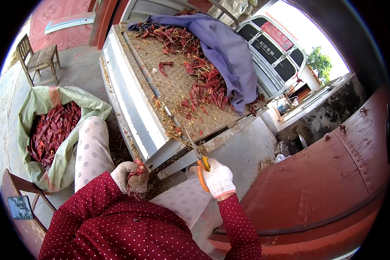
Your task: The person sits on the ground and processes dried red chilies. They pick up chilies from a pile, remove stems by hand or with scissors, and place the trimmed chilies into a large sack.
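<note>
My left hand (130, 177), in a soiled work glove, is closed around a few dried red chili peppers (140, 168) in front of my body. In my white-gloved right hand (214, 177) are scissors with orange and yellow handles (201, 175). Their blades point away from me, toward the corner of a truck bed (169, 87). On that bed lies a heap of dried red chilies with stems (211, 87), partly covered by a purple-blue cloth (211, 42). To my left, a pale green woven sack (94, 102) stands open, filled with dried chilies (57, 130).
Close on the right is a large red metal door (318, 175). A wooden chair (40, 58) stands at the far left. At lower left, a phone-like dark rectangle (20, 207) rests on a worn wooden seat (22, 230). Yellow seeds and loose bits litter the truck bed.
</note>
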Demonstrator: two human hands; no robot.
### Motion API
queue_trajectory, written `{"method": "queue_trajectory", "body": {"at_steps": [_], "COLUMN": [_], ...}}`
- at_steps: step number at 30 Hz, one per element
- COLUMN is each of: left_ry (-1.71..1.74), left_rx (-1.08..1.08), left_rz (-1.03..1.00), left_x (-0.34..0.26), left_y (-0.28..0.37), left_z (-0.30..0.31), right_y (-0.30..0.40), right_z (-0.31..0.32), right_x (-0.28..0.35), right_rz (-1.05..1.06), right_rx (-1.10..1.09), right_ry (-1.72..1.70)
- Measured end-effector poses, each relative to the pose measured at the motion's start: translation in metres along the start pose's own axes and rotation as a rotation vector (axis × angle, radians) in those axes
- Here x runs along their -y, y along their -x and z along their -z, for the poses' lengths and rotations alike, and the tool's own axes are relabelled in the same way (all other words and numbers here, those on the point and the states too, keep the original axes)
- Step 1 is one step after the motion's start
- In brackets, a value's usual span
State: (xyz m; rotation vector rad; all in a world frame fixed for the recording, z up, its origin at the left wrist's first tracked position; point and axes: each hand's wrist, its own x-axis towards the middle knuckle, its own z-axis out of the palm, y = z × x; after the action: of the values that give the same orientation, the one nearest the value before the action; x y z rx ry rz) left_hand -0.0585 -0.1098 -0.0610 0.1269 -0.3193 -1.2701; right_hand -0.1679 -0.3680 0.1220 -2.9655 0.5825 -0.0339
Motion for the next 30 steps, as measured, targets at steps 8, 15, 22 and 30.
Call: {"method": "queue_trajectory", "body": {"at_steps": [8,15,22,30], "left_ry": [-0.142,-0.21,-0.095,-0.22], "left_rx": [-0.049,-0.003,-0.103,-0.534], "left_rz": [-0.073,-0.169,-0.292,-0.583], "left_x": [-0.006,-0.018,-0.023,-0.031], "left_y": [-0.011,0.001,0.003,0.004], "left_z": [-0.031,-0.014,-0.007,-0.037], "right_y": [-0.142,-0.19,-0.207,-0.161], "right_z": [0.028,0.024,-0.002,0.045], "right_x": [-0.078,-0.025,0.011,0.015], "right_rz": [-0.469,-0.107,0.114,0.247], "right_rx": [-0.066,-0.189,-0.17,-0.386], "right_ry": [0.024,0.094,0.166,-0.555]}}
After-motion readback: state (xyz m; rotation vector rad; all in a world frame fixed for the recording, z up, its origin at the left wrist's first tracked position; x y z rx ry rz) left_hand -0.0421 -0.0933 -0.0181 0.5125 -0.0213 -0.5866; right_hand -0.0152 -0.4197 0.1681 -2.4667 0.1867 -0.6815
